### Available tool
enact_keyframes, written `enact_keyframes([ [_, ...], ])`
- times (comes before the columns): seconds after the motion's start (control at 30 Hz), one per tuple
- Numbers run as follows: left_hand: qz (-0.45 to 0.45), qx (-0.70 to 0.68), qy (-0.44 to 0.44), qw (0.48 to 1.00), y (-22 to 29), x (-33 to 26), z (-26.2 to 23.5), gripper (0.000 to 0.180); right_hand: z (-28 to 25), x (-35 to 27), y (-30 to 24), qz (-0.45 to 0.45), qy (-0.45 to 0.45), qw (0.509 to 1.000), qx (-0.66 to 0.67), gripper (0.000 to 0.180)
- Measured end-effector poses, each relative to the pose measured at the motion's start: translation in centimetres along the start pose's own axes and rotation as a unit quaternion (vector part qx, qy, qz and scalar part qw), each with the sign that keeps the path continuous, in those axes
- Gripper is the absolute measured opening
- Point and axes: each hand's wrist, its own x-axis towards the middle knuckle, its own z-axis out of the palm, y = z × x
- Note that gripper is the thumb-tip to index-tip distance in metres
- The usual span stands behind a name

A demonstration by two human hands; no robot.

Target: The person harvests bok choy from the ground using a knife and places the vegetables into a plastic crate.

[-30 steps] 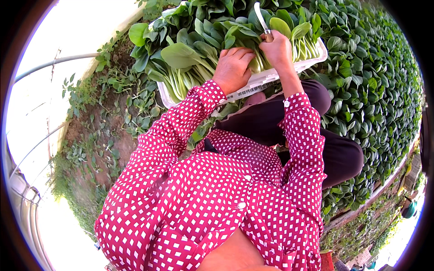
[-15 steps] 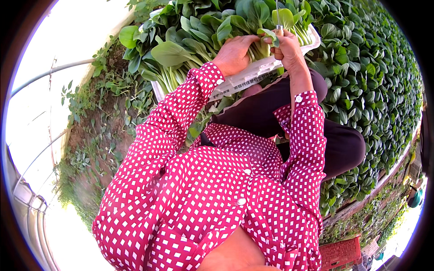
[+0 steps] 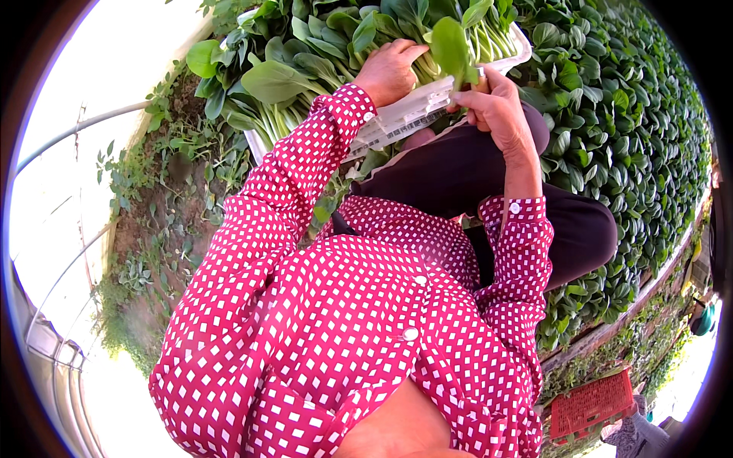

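Observation:
A white plastic crate (image 3: pixel 416 107) packed with bok choy (image 3: pixel 324 65) lies across the top of the view. My left hand (image 3: pixel 388 72) is closed at the crate's near side, its fingers curled against the pale stems of a bok choy. My right hand (image 3: pixel 495 107), just outside the near rim, grips the wooden handle of a knife (image 3: pixel 481 81). A single broad green leaf (image 3: pixel 450 47) rises from between the thumb and fingers of that hand. The knife's blade is hidden behind the leaf and the plants.
Dense bok choy plants (image 3: pixel 611 145) grow all along the right. My bent legs (image 3: pixel 450 168) in dark trousers are beneath the crate's near side. Weedy soil (image 3: pixel 172 198) and curved tunnel pipes (image 3: pixel 84 126) are at the left. A red crate (image 3: pixel 592 404) stands at the lower right.
My right hand has drawn back toward me and slightly right, bringing the knife and leaf away from the plants. My left hand has shifted slightly, still at the bok choy.

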Motion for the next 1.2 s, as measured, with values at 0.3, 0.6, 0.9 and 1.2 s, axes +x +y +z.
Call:
enact_keyframes([
  [0.3,0.000,0.021,-0.039,0.999,-0.2,0.4,-0.3,0.052,2.8,4.5,4.0,-0.135,0.202,0.935,-0.259,0.018],
  [0.6,-0.017,-0.016,-0.091,0.996,-0.4,0.4,-0.8,0.048,4.3,5.2,5.4,-0.132,0.162,0.931,-0.299,0.019],
  [0.9,0.009,-0.027,-0.065,0.997,-0.9,-1.1,-2.4,0.053,-3.7,-9.8,-3.9,-0.119,0.180,0.976,-0.020,0.022],
  [1.2,-0.033,-0.105,-0.028,0.994,5.7,1.1,-6.4,0.031,-16.9,-31.9,7.6,-0.029,0.618,0.783,0.058,0.014],
])
